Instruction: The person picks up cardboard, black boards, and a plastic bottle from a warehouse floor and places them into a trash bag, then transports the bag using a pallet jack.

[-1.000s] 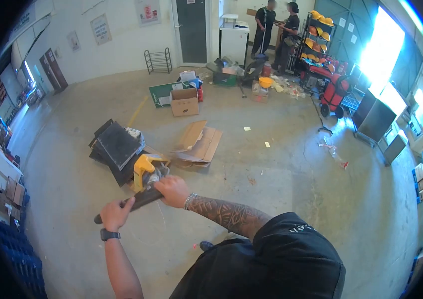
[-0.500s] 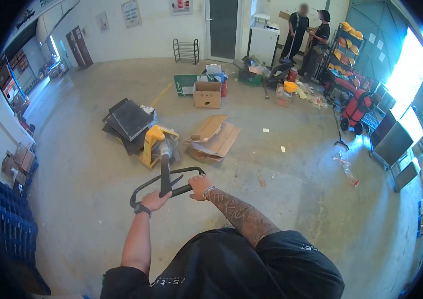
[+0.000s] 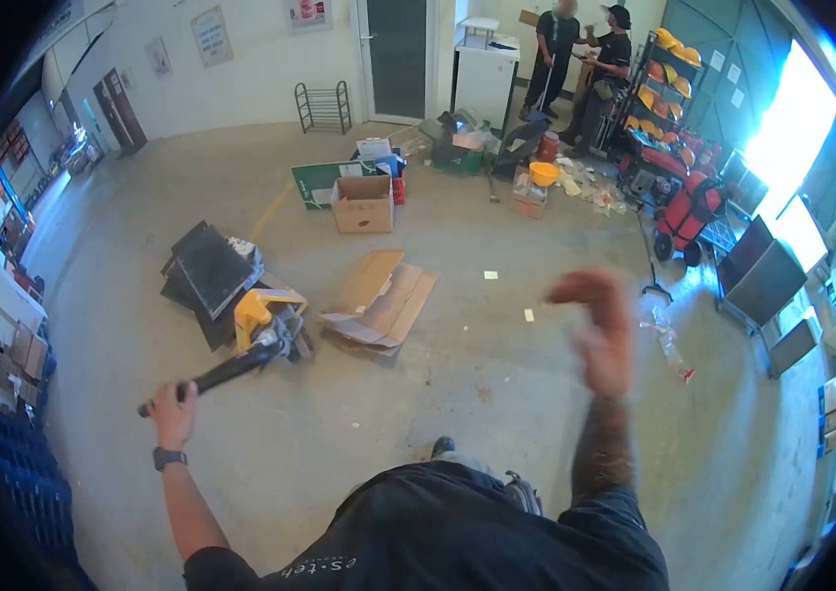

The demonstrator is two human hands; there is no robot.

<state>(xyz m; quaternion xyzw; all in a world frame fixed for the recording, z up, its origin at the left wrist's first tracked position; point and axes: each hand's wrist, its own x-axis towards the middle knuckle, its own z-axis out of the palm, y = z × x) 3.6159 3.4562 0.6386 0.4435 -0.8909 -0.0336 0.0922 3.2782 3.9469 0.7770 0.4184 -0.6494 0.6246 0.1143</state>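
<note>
My left hand, with a watch at the wrist, is wrapped around the end of the black pallet jack handle. The handle slants left from the yellow pallet jack. Behind the jack, black flat panels lie stacked at an angle, hiding its forks. Raised to the right, my right hand is empty and blurred by motion, its fingers curved and apart from the thumb. Flattened cardboard lies on the floor between my hands, just right of the jack.
Farther ahead stand an open cardboard box and a green panel. Two people stand near a rack of hard hats. Loose litter covers floor there. A red wheeled machine and blue pallets line the sides.
My right hand has let go of the handle and moved up and right. My left hand has swung the handle left and down. The view has shifted slightly right.
</note>
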